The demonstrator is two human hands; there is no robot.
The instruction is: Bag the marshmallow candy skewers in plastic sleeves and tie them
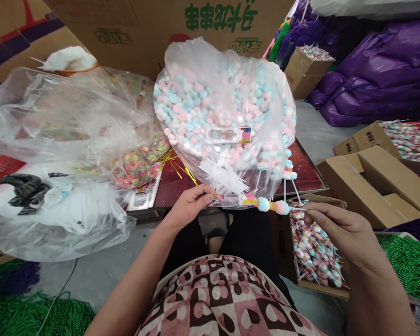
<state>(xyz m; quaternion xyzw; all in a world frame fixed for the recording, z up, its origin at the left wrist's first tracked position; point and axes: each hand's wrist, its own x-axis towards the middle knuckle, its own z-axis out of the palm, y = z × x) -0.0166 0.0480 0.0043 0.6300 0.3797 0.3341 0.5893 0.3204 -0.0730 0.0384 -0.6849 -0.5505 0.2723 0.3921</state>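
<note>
Candy skewer (271,205) pinched at both ends by left hand (191,203) and right hand (336,226) (likely light, soft pieces crushable: best held by the thin stick).

The candy skewer (273,205) lies level just off the front edge of the table (306,173), its thin white stick end pinched by the right hand (339,226). Three round pieces sit on it touching one another: pale blue, orange and pink-blue. Its left tip meets the mouth of a clear printed sleeve (236,199), which the left hand (189,205) holds along that same edge.
</note>
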